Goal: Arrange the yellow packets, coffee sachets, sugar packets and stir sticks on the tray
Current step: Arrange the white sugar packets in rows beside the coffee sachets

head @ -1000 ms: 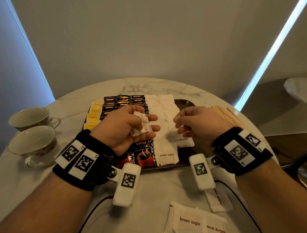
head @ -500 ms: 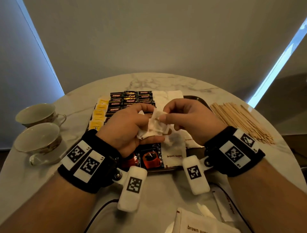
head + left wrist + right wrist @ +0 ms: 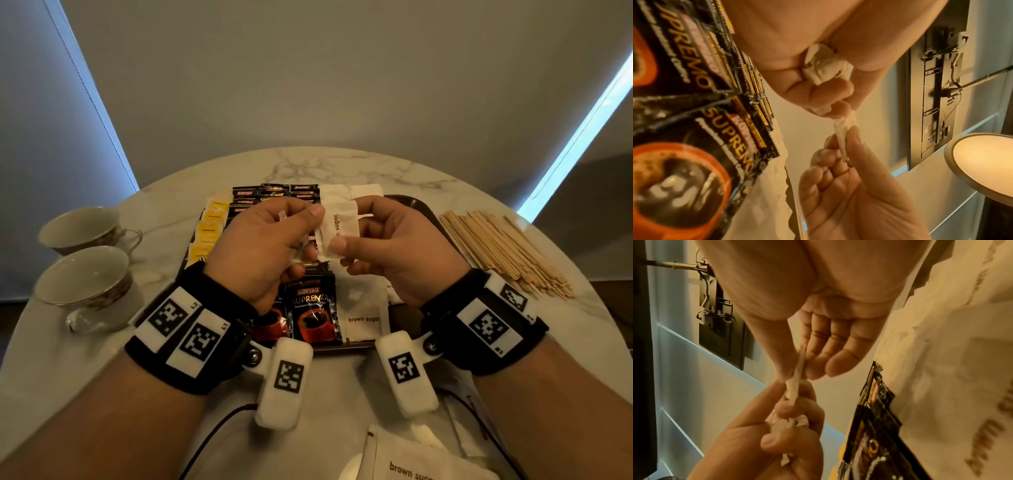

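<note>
— Two hands logged above the tray (image 3: 416, 202), head view. Left hand (image 3: 263, 253): fingers curled round a bunch of packets (image 3: 294, 256), thumb tip against the single sugar packet (image 3: 339, 229). Right hand (image 3: 397, 260): thumb and forefinger pinched on that same packet, held in the air over the tray's middle.

— On the tray already?

— Yellow packets (image 3: 209, 233) along the left edge, coffee sachets (image 3: 315, 315) in the middle, laid sugar packets (image 3: 364, 308) to their right. Stir sticks (image 3: 503, 253) off the tray, heaped by the table's (image 3: 342, 164) right edge. More brown sugar (image 3: 421, 462) at the near edge. Two cups (image 3: 85, 274) at the left edge.

— Left wrist view?

— Bunch crumpled in the left palm (image 3: 824, 65); single packet (image 3: 844, 129) stretched between the two hands, edge-on.

— Right wrist view?

— Right hand's thumb and forefinger clamped on the packet's end (image 3: 795, 382); other three fingers loosely bent, holding nothing.

— Advice for the step?

— Ease the left thumb's hold, draw one packet only, keep the rest bunched. Lay it flat, print up, lapped on the sugar row, clear of the sachets. Likely fault: two packets coming out together.
</note>
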`<control>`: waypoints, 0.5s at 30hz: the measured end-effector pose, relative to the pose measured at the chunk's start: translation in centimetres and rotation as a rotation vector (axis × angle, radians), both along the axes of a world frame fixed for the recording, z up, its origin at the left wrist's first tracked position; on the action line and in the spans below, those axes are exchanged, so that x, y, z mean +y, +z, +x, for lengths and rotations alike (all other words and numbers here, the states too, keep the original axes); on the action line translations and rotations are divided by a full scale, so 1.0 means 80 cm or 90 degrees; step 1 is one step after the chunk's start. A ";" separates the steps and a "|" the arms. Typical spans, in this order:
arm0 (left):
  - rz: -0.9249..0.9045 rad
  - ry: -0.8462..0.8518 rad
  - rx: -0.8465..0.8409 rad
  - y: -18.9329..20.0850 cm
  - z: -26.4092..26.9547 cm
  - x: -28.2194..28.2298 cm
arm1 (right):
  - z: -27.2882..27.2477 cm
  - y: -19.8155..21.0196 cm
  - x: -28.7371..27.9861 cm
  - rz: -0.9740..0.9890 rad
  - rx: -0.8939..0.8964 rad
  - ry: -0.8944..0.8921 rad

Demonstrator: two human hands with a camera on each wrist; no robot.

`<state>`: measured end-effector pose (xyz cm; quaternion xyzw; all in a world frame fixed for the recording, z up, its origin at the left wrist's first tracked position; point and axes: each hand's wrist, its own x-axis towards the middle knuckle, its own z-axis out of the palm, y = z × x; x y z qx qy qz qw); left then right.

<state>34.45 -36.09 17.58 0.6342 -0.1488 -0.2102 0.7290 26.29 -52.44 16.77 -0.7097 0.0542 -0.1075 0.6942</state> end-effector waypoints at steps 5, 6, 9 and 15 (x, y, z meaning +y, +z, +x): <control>0.022 -0.008 -0.033 -0.004 -0.002 0.000 | -0.005 0.001 0.002 -0.063 0.008 0.006; 0.028 -0.024 -0.034 -0.004 -0.002 0.000 | -0.004 0.000 0.002 -0.033 -0.002 -0.003; 0.052 -0.076 -0.061 -0.006 -0.002 0.003 | -0.001 -0.002 0.002 0.078 -0.008 -0.028; 0.068 -0.058 -0.067 -0.008 0.004 0.005 | 0.001 -0.003 -0.002 0.099 -0.001 -0.049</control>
